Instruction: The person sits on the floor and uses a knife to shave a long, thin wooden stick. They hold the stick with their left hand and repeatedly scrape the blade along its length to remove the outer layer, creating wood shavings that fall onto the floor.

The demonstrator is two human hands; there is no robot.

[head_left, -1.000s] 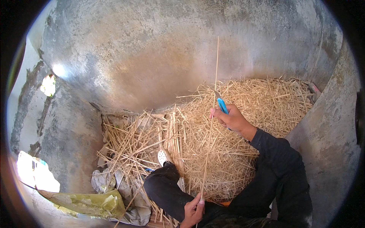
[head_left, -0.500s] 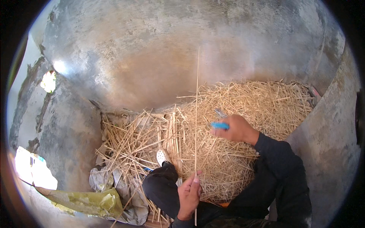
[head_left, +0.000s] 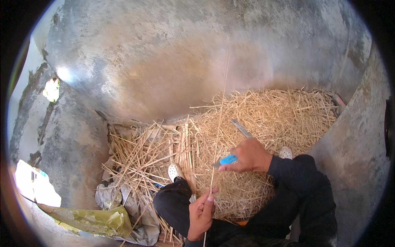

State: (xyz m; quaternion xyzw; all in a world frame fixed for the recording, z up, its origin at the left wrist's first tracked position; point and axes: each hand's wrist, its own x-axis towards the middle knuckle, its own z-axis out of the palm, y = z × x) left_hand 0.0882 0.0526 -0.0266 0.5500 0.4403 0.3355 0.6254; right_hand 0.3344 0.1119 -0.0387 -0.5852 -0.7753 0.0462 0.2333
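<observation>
A long thin straw stalk (head_left: 219,123) stands nearly upright, its lower end pinched in the left hand (head_left: 201,212), while the right hand (head_left: 251,155), just above, grips a blue-handled knife (head_left: 227,159) touching the stalk.

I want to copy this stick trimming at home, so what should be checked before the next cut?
1. Stick held firm: ok, the left hand pinches its lower end.
2. Knife gripped: ok, the right hand is closed around the blue handle.
3. Blade against the stick: cannot tell, the blade blurs where it crosses.
4. Left fingers away from the blade: ok, they sit lower down the stick than the knife.
5. Legs out of the cutting line: not ok, a dark trouser knee lies right beside the stick.
6. Straw pile underfoot steady: cannot tell.
</observation>
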